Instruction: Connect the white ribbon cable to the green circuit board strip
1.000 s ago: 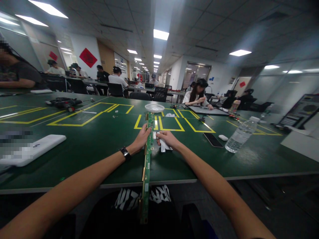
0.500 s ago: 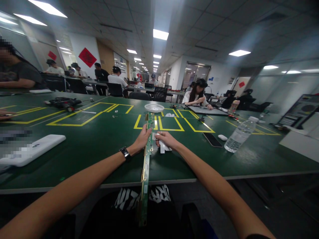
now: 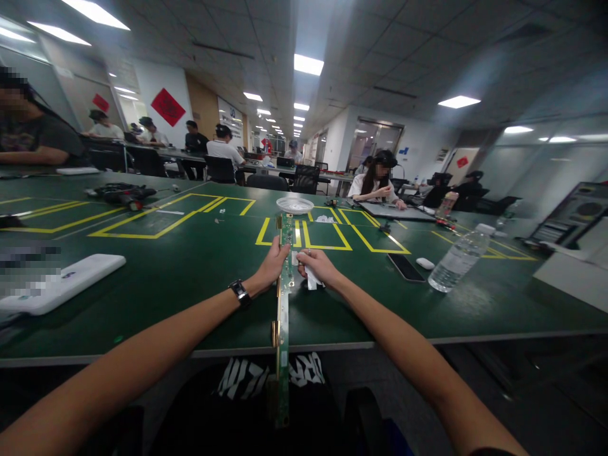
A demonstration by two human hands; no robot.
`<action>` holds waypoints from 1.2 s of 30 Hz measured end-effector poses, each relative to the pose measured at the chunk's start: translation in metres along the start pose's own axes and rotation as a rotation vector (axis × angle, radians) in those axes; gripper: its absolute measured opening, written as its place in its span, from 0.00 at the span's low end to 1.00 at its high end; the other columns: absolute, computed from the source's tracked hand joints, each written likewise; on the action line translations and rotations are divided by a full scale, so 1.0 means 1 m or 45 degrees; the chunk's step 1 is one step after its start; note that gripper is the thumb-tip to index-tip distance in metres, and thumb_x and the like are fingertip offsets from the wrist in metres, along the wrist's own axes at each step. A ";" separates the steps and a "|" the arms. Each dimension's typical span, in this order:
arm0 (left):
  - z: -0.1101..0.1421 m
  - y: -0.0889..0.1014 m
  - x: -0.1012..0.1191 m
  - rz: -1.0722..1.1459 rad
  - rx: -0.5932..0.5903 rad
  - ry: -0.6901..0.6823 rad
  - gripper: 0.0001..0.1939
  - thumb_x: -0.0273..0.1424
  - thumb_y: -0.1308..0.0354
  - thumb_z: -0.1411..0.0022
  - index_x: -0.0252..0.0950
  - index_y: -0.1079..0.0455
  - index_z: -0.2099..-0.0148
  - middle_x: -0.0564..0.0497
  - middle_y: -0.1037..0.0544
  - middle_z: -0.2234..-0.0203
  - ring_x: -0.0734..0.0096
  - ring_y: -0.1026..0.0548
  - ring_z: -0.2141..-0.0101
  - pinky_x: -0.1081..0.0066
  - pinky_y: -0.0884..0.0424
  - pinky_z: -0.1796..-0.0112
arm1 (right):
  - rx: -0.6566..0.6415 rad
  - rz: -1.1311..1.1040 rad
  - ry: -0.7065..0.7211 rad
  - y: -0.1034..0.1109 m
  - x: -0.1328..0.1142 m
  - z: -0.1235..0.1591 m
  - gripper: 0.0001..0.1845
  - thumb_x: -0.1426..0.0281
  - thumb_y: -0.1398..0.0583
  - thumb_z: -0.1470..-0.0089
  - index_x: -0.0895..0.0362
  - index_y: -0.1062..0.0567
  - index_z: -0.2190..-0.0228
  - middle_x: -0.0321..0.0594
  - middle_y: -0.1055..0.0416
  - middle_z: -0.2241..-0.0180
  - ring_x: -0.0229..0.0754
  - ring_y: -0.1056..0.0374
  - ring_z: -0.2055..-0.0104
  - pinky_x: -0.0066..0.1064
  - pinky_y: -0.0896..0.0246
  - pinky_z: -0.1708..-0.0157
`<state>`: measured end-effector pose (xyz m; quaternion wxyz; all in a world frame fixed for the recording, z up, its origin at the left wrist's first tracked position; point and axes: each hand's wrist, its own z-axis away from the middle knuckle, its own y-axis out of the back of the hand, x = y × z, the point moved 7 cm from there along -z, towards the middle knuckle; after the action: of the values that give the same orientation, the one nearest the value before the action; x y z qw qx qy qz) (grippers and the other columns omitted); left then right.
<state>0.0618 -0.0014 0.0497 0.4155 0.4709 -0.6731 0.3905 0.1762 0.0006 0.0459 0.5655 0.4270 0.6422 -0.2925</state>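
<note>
A long, narrow green circuit board (image 3: pixel 284 304) with gold-coloured parts along its left edge runs from above the table down over my lap. Its upper part is gripped by my left hand (image 3: pixel 274 263), which has a watch at the wrist. Just right of the board, my right hand (image 3: pixel 319 266) is closed on a crumpled white wipe (image 3: pixel 312 279), whose lower end hangs below the fingers. A bit of white also shows between the right fingertips and the board's edge. Whether the wipe touches the board I cannot tell.
On the green table (image 3: pixel 190 316) are yellow tape outlines, a round clear dish (image 3: pixel 295 205), a phone (image 3: pixel 405 267), a white case (image 3: pixel 424 263) and a water bottle (image 3: pixel 460 258). A white device (image 3: pixel 85 278) lies at left. Other people sit around.
The board's lower end has swung slightly to the right. The right hand stays beside the board, and the hanging wipe looks narrower and more bunched.
</note>
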 end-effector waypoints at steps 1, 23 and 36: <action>0.000 0.001 0.000 0.000 0.003 0.004 0.15 0.38 0.48 0.35 0.40 0.41 0.49 0.57 0.31 0.75 0.78 0.31 0.80 0.77 0.32 0.78 | 0.008 0.023 0.009 0.000 -0.001 0.000 0.17 0.58 0.41 0.48 0.57 0.36 0.77 0.31 0.34 0.85 0.31 0.43 0.84 0.23 0.51 0.82; 0.004 -0.006 0.006 0.111 -0.033 0.042 0.16 0.40 0.48 0.36 0.40 0.41 0.49 0.58 0.30 0.77 0.78 0.31 0.82 0.78 0.33 0.80 | 0.057 0.163 0.075 0.006 -0.006 0.000 0.15 0.61 0.44 0.46 0.57 0.34 0.78 0.32 0.34 0.84 0.32 0.43 0.83 0.24 0.49 0.80; 0.002 -0.002 0.003 0.099 -0.015 0.011 0.15 0.41 0.49 0.36 0.41 0.40 0.50 0.54 0.27 0.70 0.77 0.29 0.79 0.77 0.31 0.79 | 0.031 0.127 0.051 0.006 -0.003 0.000 0.15 0.60 0.43 0.46 0.57 0.34 0.77 0.32 0.33 0.84 0.32 0.43 0.83 0.24 0.50 0.82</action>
<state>0.0627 -0.0044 0.0525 0.4055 0.4402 -0.6915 0.4045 0.1820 0.0026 0.0497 0.5613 0.4711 0.6275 -0.2631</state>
